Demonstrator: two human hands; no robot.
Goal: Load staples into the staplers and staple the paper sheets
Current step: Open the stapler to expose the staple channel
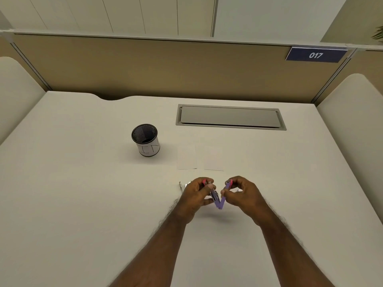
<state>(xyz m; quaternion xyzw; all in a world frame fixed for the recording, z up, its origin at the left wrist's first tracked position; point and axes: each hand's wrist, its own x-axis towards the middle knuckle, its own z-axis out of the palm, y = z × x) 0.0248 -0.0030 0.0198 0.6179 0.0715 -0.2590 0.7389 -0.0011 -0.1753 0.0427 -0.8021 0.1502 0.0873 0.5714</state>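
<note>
Left hand (195,196) and right hand (242,193) both raised just above the counter (83,183), each pinching one arm of a purple stapler (220,200) swung open in a V, hinge pointing down. Grey flap panel (230,117) set into the counter at the rear. Black mesh cup (145,140), white label, stands left of centre. Two white paper sheets (186,157) lie side by side just beyond the hands. Small metal pieces (182,185) lie by the left hand, likely staples; cannot tell.
</note>
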